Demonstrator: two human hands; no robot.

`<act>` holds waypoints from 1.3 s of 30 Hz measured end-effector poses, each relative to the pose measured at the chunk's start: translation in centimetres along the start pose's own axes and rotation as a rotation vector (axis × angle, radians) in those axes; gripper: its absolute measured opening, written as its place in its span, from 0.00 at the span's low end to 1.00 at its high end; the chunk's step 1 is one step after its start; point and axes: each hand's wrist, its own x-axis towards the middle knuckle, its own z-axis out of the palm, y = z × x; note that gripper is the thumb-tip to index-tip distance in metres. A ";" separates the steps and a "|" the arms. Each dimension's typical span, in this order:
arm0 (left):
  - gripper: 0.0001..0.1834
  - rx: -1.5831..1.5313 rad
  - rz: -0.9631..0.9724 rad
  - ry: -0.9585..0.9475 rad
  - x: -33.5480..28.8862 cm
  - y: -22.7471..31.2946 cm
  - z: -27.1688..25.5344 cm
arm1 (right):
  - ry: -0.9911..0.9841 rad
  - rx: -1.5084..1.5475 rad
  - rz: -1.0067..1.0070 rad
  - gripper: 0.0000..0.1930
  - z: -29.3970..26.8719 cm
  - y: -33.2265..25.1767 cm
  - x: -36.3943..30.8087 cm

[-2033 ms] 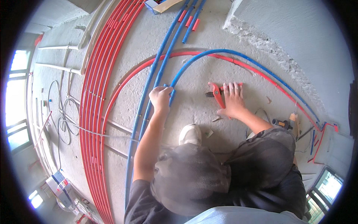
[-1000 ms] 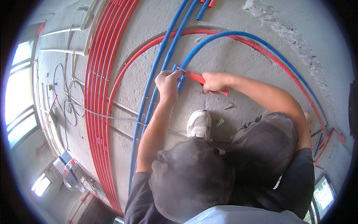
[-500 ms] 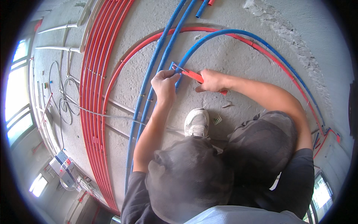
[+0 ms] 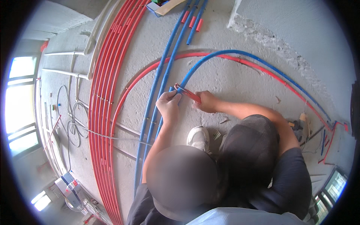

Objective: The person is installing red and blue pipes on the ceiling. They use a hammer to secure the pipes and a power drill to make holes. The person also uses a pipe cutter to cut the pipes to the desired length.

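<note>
My right hand (image 4: 207,102) is wrapped round the handles of a red-handled pipe cutter (image 4: 192,96). The cutter's jaws sit around a blue pipe (image 4: 192,71) near its near end, where the pipe bends down from a wide arc. Just left of the jaws, my left hand (image 4: 168,107) pinches what appears to be the same blue pipe; its fingers partly hide the grip. Straight blue pipes (image 4: 160,71) run along the floor beside my left hand. Whether the blade has gone through the pipe cannot be made out.
Several parallel red pipes (image 4: 106,75) lie at the left. A curved red pipe (image 4: 148,70) crosses beneath the blue ones. Short red sleeves (image 4: 199,25) are near the far pipe ends. Grey cable (image 4: 71,127) coils at the left, and my shoe (image 4: 198,138) stands close below the hands.
The whole view has shifted, so the floor and hands appear lower. The cutter handle that stuck out below my right hand no longer shows. Both hands stay at the blue pipe.
</note>
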 end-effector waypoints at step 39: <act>0.10 0.568 0.660 0.144 25.5 -1.6 3.6 | 0.551 -0.765 -0.042 0.17 -31.9 -6.8 46.7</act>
